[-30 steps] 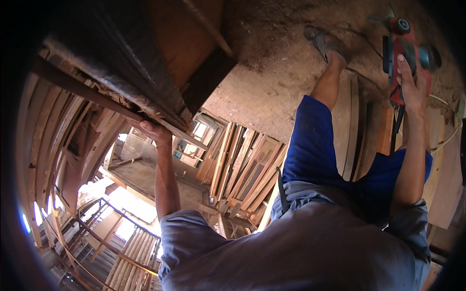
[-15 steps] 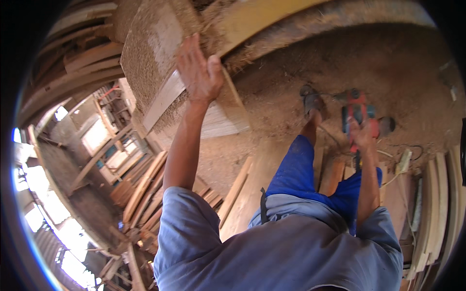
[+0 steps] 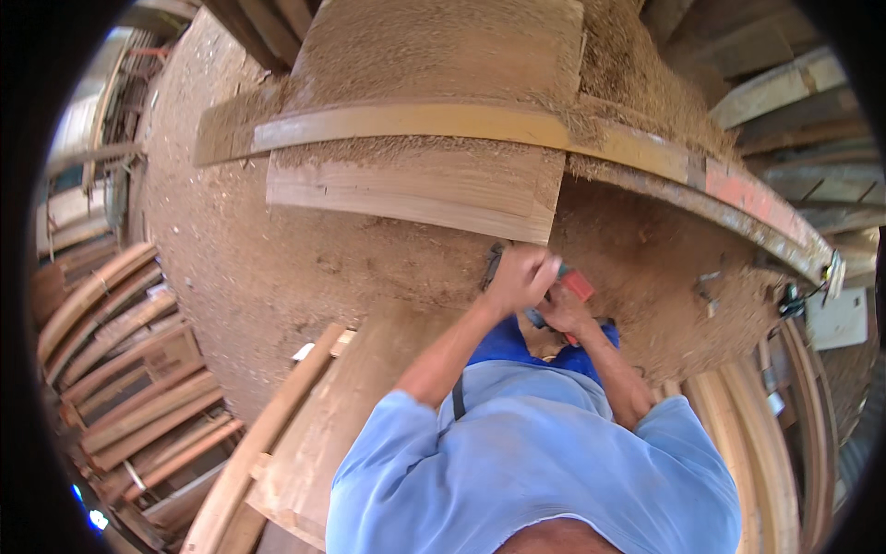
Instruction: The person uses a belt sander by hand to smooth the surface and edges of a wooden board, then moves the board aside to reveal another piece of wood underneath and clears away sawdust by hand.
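An electric planer (image 3: 576, 283), red and teal, is in front of my waist and mostly hidden by my hands. My right hand (image 3: 565, 308) is closed round its handle. Against the planer's left side, my left hand (image 3: 522, 279) is curled and a little blurred; what its fingers hold is hidden. Just beyond my hands lies a wide pale board (image 3: 406, 189), its near right corner close to my left hand. A long curved beam (image 3: 443, 120), yellowish and worn, crosses over this board, with shavings strewn along it.
A heap of wood shavings (image 3: 623, 65) lies at the far right of the board. Curved timber pieces (image 3: 138, 379) are stacked at the left. Planks (image 3: 323, 406) lie beside me on the left, and more curved boards (image 3: 738, 434) on the right. Dusty ground (image 3: 277, 258) lies between.
My left hand has left the board it lay flat on and come down to the planer. The planer in my right hand has come in front of my body. My view has swung left to right.
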Action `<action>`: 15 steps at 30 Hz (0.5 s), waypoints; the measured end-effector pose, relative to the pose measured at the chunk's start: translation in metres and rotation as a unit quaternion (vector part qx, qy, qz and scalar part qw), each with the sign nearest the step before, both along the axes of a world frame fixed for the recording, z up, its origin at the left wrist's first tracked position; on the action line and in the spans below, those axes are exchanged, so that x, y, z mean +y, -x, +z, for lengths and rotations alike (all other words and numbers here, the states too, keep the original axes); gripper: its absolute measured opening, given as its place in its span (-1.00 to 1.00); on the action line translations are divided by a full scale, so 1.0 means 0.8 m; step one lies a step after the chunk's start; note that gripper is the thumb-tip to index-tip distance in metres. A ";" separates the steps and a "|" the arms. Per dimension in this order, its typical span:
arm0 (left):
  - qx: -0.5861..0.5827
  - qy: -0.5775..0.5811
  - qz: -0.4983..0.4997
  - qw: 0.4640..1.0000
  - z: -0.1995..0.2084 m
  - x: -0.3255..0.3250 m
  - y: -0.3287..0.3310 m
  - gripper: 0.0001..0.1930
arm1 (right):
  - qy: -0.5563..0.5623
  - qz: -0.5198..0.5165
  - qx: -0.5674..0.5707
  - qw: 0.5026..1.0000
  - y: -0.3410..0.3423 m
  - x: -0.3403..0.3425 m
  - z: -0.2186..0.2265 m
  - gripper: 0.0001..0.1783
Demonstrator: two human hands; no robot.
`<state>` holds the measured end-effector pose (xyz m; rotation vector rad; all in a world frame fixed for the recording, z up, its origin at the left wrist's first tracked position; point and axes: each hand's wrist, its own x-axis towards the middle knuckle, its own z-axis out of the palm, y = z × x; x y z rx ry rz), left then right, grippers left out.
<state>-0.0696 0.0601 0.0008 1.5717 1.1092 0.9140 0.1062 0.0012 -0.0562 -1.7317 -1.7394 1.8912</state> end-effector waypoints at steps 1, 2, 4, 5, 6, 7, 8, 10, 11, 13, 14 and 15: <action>-0.017 0.098 0.015 0.995 0.001 -0.051 0.007 -0.70 | -0.023 0.049 -0.001 0.999 0.005 0.000 -0.017 -0.39; 0.013 0.181 0.019 0.983 -0.013 -0.107 0.033 -0.68 | -0.031 0.079 -0.003 0.996 0.022 0.003 -0.010 -0.38; 0.139 0.325 0.008 0.935 -0.016 -0.181 0.066 -0.69 | -0.043 0.122 -0.015 0.992 0.060 0.014 0.017 -0.30; 0.163 0.368 0.045 0.914 -0.015 -0.212 0.075 -0.69 | -0.049 0.135 -0.006 0.990 0.070 0.016 0.016 -0.28; 0.189 0.408 0.080 0.890 -0.016 -0.235 0.081 -0.65 | -0.057 0.146 0.006 0.988 0.077 0.020 0.014 -0.25; 0.137 0.423 0.157 0.882 -0.044 -0.263 0.086 -0.59 | -0.067 0.161 0.024 0.984 0.088 0.024 0.015 -0.23; 0.086 0.434 0.241 0.864 -0.086 -0.300 0.090 -0.51 | -0.040 0.182 0.048 0.981 0.104 0.028 0.028 -0.24; 0.000 0.416 0.381 0.826 -0.095 -0.309 0.074 -0.38 | 0.017 0.208 0.086 0.974 0.120 0.042 0.069 -0.26; -0.034 0.387 0.437 0.811 -0.065 -0.274 0.059 -0.33 | -0.003 0.219 0.091 0.971 0.118 0.052 0.091 -0.30; -0.130 0.334 0.549 0.755 -0.041 -0.241 0.037 -0.36 | -0.030 0.218 0.156 0.963 0.117 0.058 0.128 -0.33; -0.152 0.299 0.556 0.761 -0.037 -0.234 0.025 -0.40 | -0.042 0.218 0.189 0.956 0.113 0.063 0.146 -0.35; -0.172 0.268 0.558 0.767 -0.026 -0.222 0.010 -0.44 | 0.070 0.248 0.139 0.956 0.106 0.075 0.161 -0.38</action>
